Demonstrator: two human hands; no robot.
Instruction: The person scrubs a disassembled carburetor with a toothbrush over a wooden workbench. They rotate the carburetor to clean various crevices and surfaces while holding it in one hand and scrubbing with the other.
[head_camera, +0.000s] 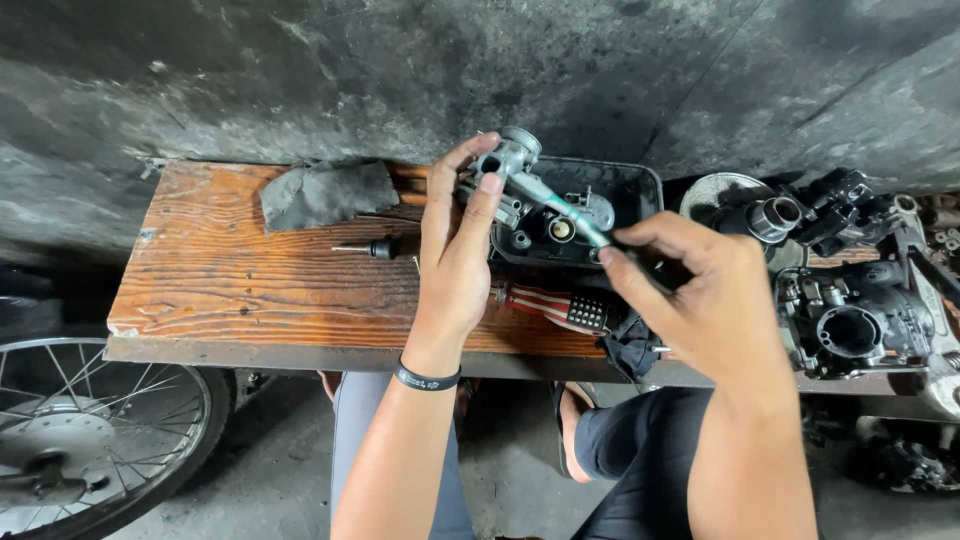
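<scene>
My left hand (455, 250) is raised over a wooden board (240, 290) and grips a small grey metal carburetor body (508, 165) between thumb and fingers. My right hand (700, 290) holds a screwdriver with a greenish shaft (565, 208) by its dark handle. The tip of the screwdriver meets the carburetor body near my left fingertips. A black wristband sits on my left wrist. Below the carburetor lies a black plastic tray (640, 185) with small metal parts inside.
A dark grey rag (325, 192) and a small black-handled tool (375, 247) lie on the board. A striped cloth (560, 305) sits under my hands. Engine parts (850, 320) crowd the right side. A spoked wheel (90, 430) stands at the lower left. A concrete wall is behind.
</scene>
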